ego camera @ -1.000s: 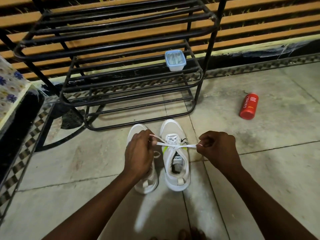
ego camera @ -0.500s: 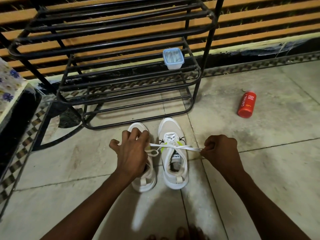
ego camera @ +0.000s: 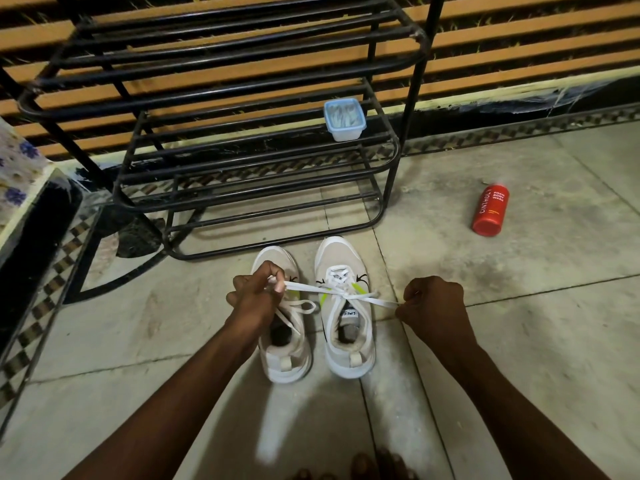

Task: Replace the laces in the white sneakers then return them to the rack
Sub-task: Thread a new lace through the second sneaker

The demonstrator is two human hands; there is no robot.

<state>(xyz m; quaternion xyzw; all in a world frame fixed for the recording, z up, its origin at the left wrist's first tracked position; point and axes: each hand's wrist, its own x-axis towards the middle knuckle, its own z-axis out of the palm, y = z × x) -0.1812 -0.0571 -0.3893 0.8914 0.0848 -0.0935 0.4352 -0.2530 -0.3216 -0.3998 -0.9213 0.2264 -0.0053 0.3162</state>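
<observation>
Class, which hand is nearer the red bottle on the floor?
Right. The right hand lies below-left of the red bottle; the left hand is farther left, over the left sneaker.

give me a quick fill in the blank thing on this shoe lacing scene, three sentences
1. The red cylindrical bottle lies on its ____ on the grey tiled floor.
2. The black metal rack holds a small clear plastic box with a ____ lid.
3. The left hand and right hand each pinch an end of the white lace threaded in the ____ white sneaker.
Missing words: side; blue; right.
</observation>
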